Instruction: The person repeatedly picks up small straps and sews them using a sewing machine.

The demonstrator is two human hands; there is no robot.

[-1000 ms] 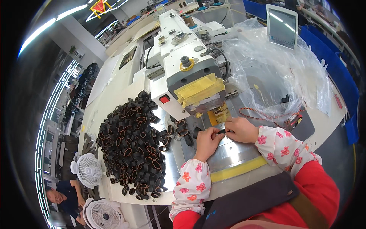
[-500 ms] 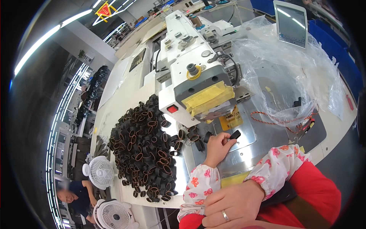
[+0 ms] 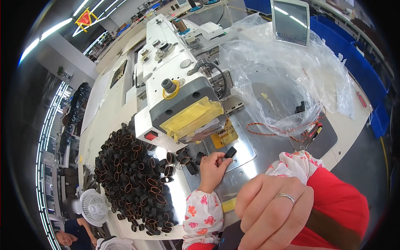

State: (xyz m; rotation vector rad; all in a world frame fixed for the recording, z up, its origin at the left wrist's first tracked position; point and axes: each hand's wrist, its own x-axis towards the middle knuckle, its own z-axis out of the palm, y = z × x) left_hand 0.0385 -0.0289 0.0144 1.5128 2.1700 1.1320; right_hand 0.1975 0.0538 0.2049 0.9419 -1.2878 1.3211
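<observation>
My left hand (image 3: 211,168) rests over the metal plate of a white sewing machine (image 3: 179,87), with thumb and forefinger closed on a small black fabric loop (image 3: 230,152). Other black loops (image 3: 191,168) lie close to its left side. Raised near the camera is my right hand (image 3: 275,212), its fingers curled together and a silver ring on one of them. What its fingertips may hold is hidden. Yellow tape (image 3: 192,118) covers part of the machine head above my left hand.
A big heap of black loops (image 3: 133,179) fills the table's left side. To the right lie a clear plastic bag (image 3: 287,83), a twisted red cord (image 3: 266,128) and small tools. A screen (image 3: 290,23) stands behind. White fans (image 3: 95,207) and another person (image 3: 77,233) are at lower left.
The whole view has shifted, so the machine and heap sit farther left. My right hand has risen toward the camera and right, away from my left forearm. My left hand keeps the loop.
</observation>
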